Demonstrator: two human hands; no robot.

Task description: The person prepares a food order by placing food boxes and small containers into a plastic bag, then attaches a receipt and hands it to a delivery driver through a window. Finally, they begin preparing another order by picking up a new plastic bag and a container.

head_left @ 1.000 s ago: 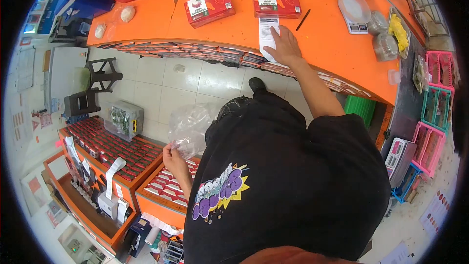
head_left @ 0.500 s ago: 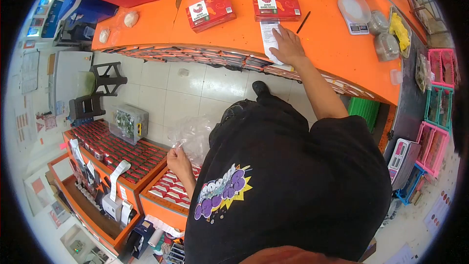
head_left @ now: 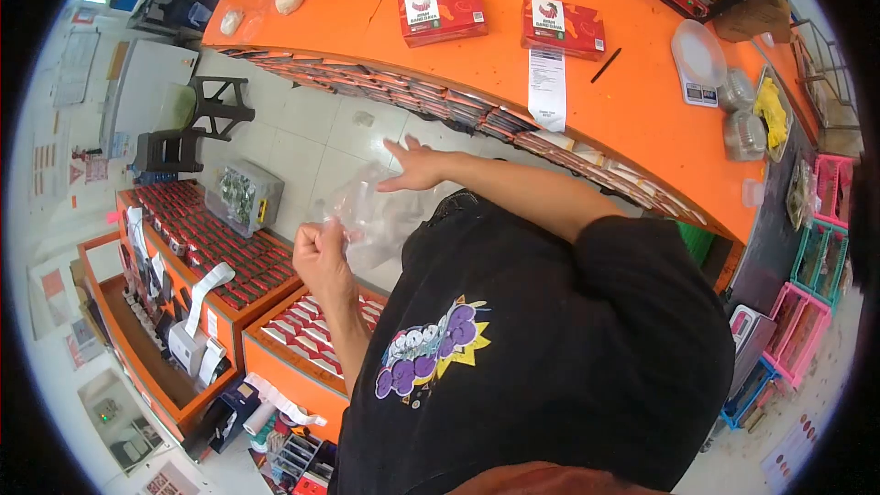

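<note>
My left hand (head_left: 323, 255) is closed on the edge of a clear plastic bag (head_left: 376, 215) held in front of my black shirt. With fingers spread, my right hand (head_left: 414, 167) reaches across toward the top of that bag and is at or just touching it. On the orange counter (head_left: 642, 119) behind lies a long white receipt (head_left: 547, 87), with two red boxes, one (head_left: 442, 14) to the left and one (head_left: 564, 26) just above it. A black pen (head_left: 606, 65) lies to the right of the receipt.
A white kitchen scale (head_left: 698, 64) and clear lidded tubs (head_left: 744, 133) stand at the counter's right. Orange shelves of red packets (head_left: 211, 252) are at my left, with a receipt printer (head_left: 188, 339) below. Black stools (head_left: 197, 128) stand on the tiled floor. Pink and green baskets (head_left: 820, 229) line the right.
My right hand left the receipt on the counter and swung down and left to the plastic bag. My left hand lifted the bag slightly. The view tilted.
</note>
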